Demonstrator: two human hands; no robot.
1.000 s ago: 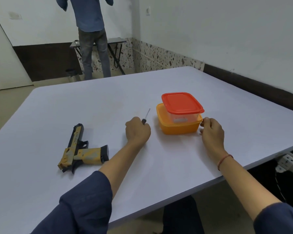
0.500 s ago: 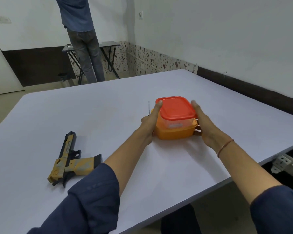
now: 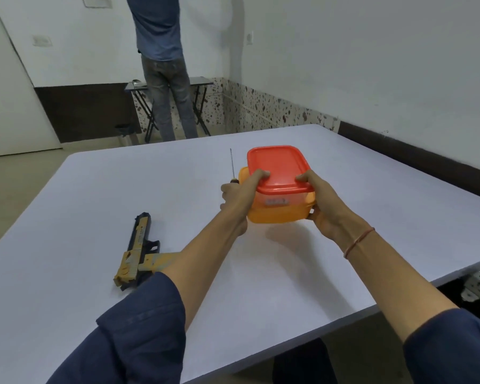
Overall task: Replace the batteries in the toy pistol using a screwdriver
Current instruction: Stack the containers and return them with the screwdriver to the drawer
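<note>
The left hand (image 3: 240, 202) has its thumb on the red lid (image 3: 277, 166) and grips the screwdriver (image 3: 232, 165), whose shaft points far. The right hand (image 3: 326, 205) grips the orange tub (image 3: 277, 216) beneath the lid. The toy pistol (image 3: 137, 254) lies near left on the white table (image 3: 67, 212).

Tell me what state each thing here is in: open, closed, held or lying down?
Red lid: closed on the clear box.
Clear box: nested in the orange tub.
Orange tub: held between both hands, seemingly just off the table.
Screwdriver: held in the left hand, shaft sticking out past the fingers.
Toy pistol: lying on its side on the table, untouched.
Left hand: grips screwdriver and tub.
Right hand: grips tub, thumb on lid.
</note>
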